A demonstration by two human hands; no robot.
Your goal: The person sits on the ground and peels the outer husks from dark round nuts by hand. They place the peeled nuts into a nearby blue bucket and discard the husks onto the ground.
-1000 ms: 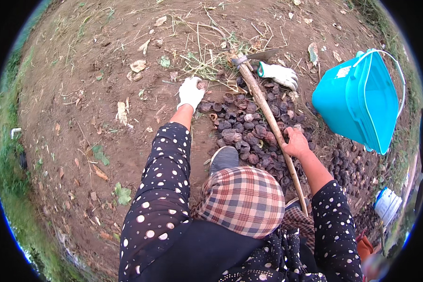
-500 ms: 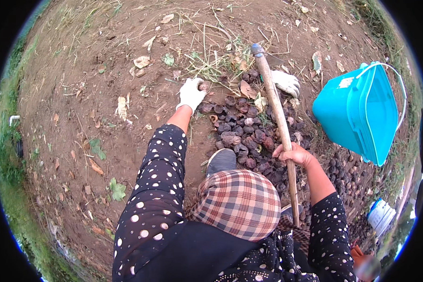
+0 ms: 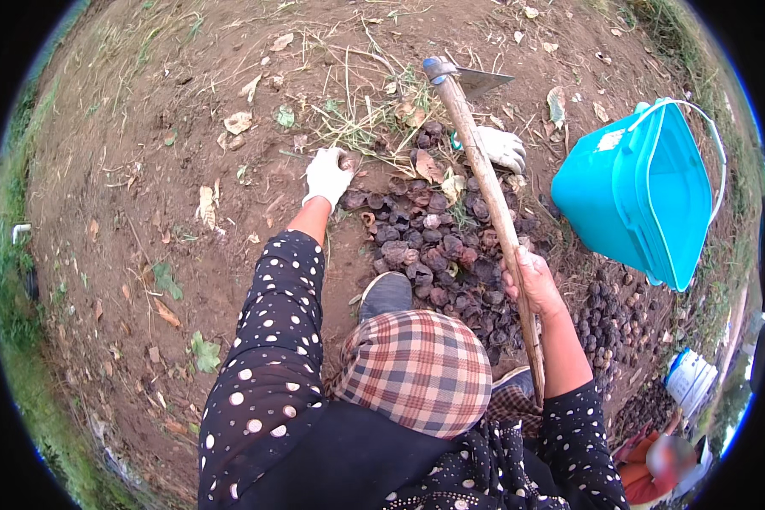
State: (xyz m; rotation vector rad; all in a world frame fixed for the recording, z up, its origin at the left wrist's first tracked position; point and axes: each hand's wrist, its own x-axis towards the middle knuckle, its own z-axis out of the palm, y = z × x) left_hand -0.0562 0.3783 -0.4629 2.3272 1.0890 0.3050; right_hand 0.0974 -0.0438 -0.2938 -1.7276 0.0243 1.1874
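My left hand [image 3: 327, 176], in a white glove, reaches to the ground at the pile's upper left. Its fingers curl round a small brown, round thing that looks like a walnut [image 3: 347, 161], mostly hidden by the glove. My bare right hand [image 3: 534, 282] is wrapped round the wooden handle of a hoe [image 3: 495, 191]. The handle slants over the pile, with its metal blade [image 3: 483, 82] at the far end. Beneath it spreads a pile of dark, shrivelled walnuts in blackened husks [image 3: 438, 246]. A loose white glove [image 3: 501, 150] lies beside the handle.
A turquoise bucket [image 3: 603, 183] lies tipped at the right, its mouth facing right. Smaller walnuts [image 3: 608, 319] spread below it, near a white pail [image 3: 690, 381]. Another person [image 3: 654, 463] shows at the lower right. Dry stalks [image 3: 361, 127] and leaves litter the soil.
The hoe's far end has swung left and turned, bringing its blade into sight. My right hand has turned on the handle. My left hand stays low by the pile. The view has shifted slightly.
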